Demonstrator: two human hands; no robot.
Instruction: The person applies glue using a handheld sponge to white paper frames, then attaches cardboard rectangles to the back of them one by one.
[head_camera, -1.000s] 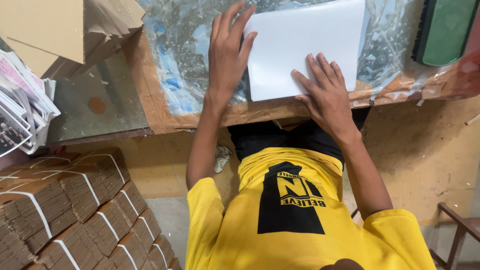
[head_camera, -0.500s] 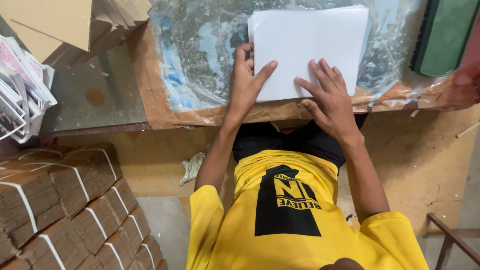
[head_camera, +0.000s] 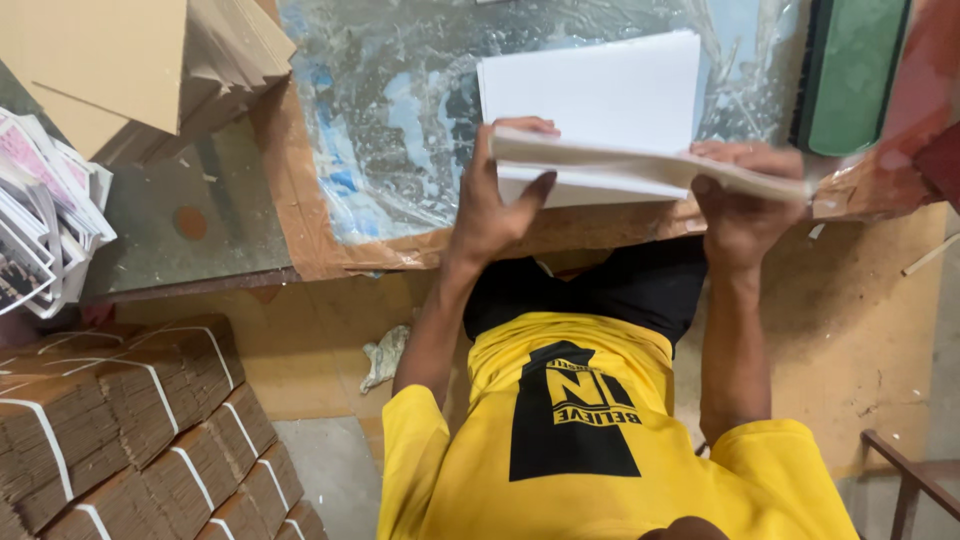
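A thick stack of white paper sheets (head_camera: 600, 100) lies on a plastic-covered worktop (head_camera: 400, 150), its near edge raised so the side of the stack faces me. My left hand (head_camera: 495, 195) grips the stack's left end, thumb over the edge and fingers underneath. At the right end, my right hand (head_camera: 740, 200) clasps the same edge. Both hands are closed on the paper.
Brown cardboard sheets (head_camera: 120, 70) are piled at the back left, with printed sheets (head_camera: 40, 220) beside them. Strapped bundles of brown card (head_camera: 110, 420) stand on the floor at the left. A green block (head_camera: 850, 70) sits at the right. A metal frame (head_camera: 915, 480) shows at the lower right.
Both hands lay flat on the paper before. They have now slid to the near edge, taken hold of the stack and tilted that edge up off the worktop.
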